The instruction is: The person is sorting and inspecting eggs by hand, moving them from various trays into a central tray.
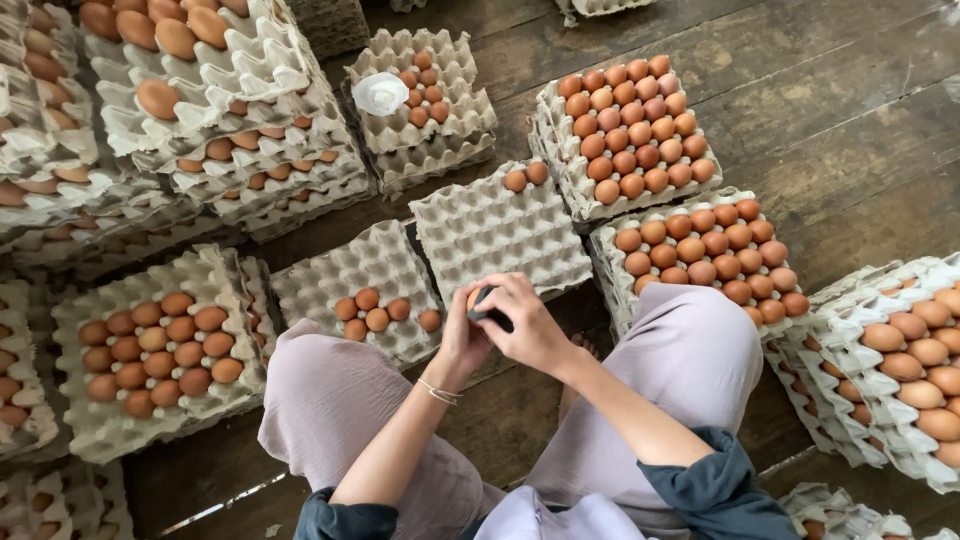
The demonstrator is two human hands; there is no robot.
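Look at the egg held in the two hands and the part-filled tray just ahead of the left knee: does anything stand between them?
Nothing visible does. The left hand and right hand hold the egg with a small dark object just above the near edge of the part-filled tray, whose near cups lie open; only bare wooden floor lies below.

A dark, worn plank floor (850, 110) carries grey pulp egg trays (500, 235) set out in stacks and singles. Two full trays of brown eggs (630, 125) sit at upper right, tall stacks (230, 120) crowd the upper left, and sparsely filled trays lie at centre.
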